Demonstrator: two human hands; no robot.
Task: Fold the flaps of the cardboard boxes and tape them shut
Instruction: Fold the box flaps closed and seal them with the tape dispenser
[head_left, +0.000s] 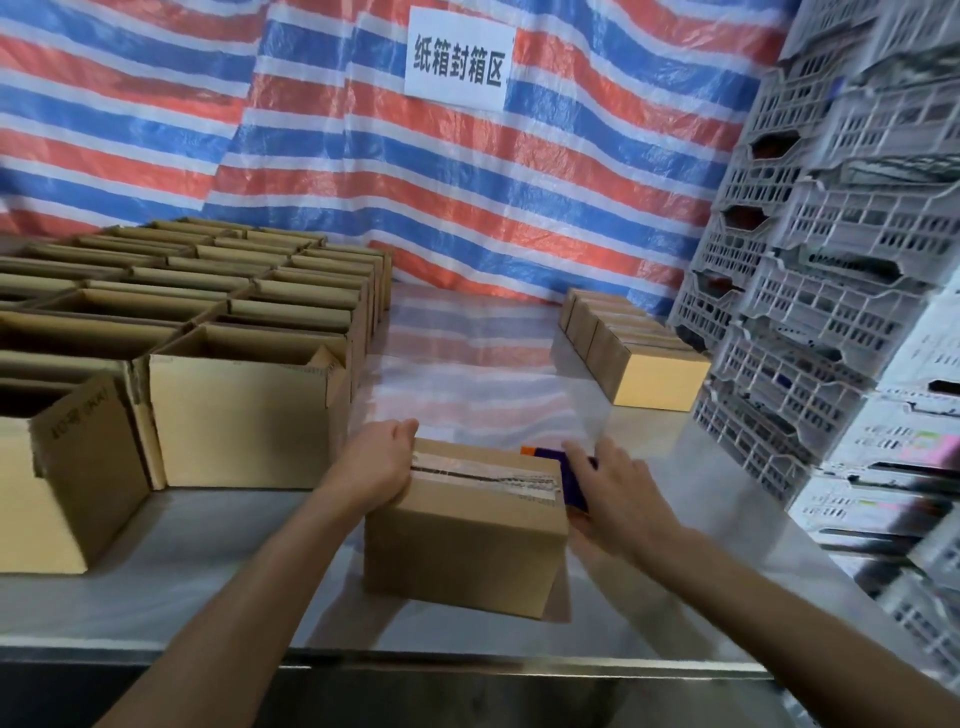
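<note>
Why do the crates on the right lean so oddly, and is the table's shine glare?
Head view: the wide-angle lens bends the crates near the edge; the metal table reflects the striped tarp as a pale sheen; the right hand on the tape dispenser looks slightly soft.

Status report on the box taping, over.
Left hand grips box, left end. Right hand holds tape dispenser at its right end. Tape strip runs along top seam. Nothing in the way.

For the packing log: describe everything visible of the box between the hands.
The brown cardboard box sits flaps closed on the metal table. Wrinkled clear tape runs along its top seam. The left hand grips its left end; the right hand holds a purple tape dispenser against its right end.
</note>
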